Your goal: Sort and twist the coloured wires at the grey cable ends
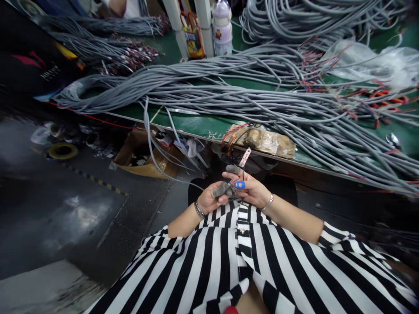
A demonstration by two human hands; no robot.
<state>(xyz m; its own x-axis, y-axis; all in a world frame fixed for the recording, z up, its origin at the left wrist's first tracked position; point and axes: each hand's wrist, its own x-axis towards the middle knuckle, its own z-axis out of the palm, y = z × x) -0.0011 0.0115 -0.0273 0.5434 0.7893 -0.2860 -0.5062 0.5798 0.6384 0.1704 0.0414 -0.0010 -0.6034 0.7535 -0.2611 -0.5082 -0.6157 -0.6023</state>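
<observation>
In front of my striped shirt, both hands are close together below the bench edge. My left hand (pixel 215 196) is closed in a pinch on the end of a grey cable (pixel 173 178), which loops down from the bench. A grey finger cover is on its thumb. My right hand (pixel 253 191) is closed on thin wires (pixel 231 183) fanning out of that cable end. It wears a blue cover on the thumb and a grey one on a finger. A pale strip with red marks (pixel 245 158) sticks up from my right hand, its lower part hidden.
Long bundles of grey cables (pixel 209 98) cover the green bench (pixel 193 122). A taped cardboard piece (pixel 268 141) lies at its edge. Behind stand a lilac bottle (pixel 222 30) and a yellow pouch (pixel 193 39). Below left is an open cardboard box (pixel 144 168). Another person's arm shows top left.
</observation>
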